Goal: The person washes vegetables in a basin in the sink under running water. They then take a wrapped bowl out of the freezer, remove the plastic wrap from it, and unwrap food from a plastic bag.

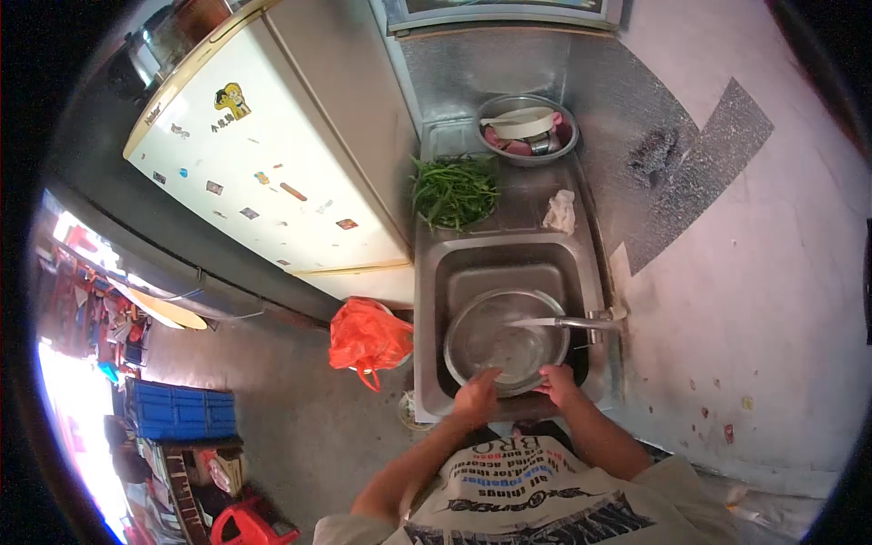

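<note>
A round metal basin sits in the steel sink with water in it. Water runs into it from the faucet, which reaches in from the right. My left hand is closed on the basin's near rim, left of centre. On the near right of the same rim, my right hand is closed as well. Some of the fingers on both hands are hidden or too small to make out.
Long green vegetables lie on the drainboard, near a crumpled whitish cloth. Behind them stands a metal bowl holding several items. A refrigerator is at left, with a red plastic bag below it.
</note>
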`<state>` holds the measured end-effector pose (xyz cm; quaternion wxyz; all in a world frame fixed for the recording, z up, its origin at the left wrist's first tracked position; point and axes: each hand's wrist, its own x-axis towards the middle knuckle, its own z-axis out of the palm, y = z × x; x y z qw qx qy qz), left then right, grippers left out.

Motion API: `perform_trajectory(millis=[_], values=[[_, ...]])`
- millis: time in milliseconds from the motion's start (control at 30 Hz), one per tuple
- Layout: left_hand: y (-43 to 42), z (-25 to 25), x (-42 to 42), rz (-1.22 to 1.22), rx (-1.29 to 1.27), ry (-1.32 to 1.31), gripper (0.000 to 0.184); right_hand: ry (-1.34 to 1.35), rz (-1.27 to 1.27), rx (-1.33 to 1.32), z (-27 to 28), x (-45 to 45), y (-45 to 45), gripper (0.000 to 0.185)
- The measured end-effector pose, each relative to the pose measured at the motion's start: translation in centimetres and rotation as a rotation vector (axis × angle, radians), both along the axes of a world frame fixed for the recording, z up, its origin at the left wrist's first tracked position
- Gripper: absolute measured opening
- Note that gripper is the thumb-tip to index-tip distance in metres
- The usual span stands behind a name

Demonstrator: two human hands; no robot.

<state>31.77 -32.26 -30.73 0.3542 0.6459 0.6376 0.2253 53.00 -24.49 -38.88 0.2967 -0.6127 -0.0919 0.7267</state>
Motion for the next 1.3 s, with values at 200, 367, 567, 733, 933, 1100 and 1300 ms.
perform_trajectory(millis=[200, 367, 567, 733, 933, 1100, 1300], values=[[-2.2, -1.8, -5.5, 0.285, 0.108, -0.092, 0.034, 0.044, -0.072, 0.021, -1.6, -0.3, 1.3, 0.024], [-2.7, -3.4, -8.6, 0.452, 0.044, -0.218, 0.027, 0.069, -0.083, -0.009, -5.0, -1.4, 2.6, 0.027], [3.2, -1.4, -12.7, 0.522, -0.025, -0.199, 0.025, -0.033, 0.004, -0.008, -5.5, -1.9, 2.7, 0.036], [12.0, -6.7, -17.7, 0.592, 0.192, -0.333, 0.024, -0.462, 0.412, 0.021, -3.5, -1.1, 2.9, 0.035], [24.8, -8.9, -21.2, 0.698, 0.265, -0.515, 0.021, -0.109, 0.188, 0.021, 1.4, -1.4, 3.5, 0.02], [33.9, -14.9, -22.3, 0.823, 0.295, -0.448, 0.022, 0.136, 0.079, 0.055, 3.5, -3.3, 8.1, 0.02], [38.1, -15.1, -22.7, 0.84, 0.091, -0.65, 0.029, 0.048, 0.158, 0.196, 6.7, -5.3, 9.1, 0.018]])
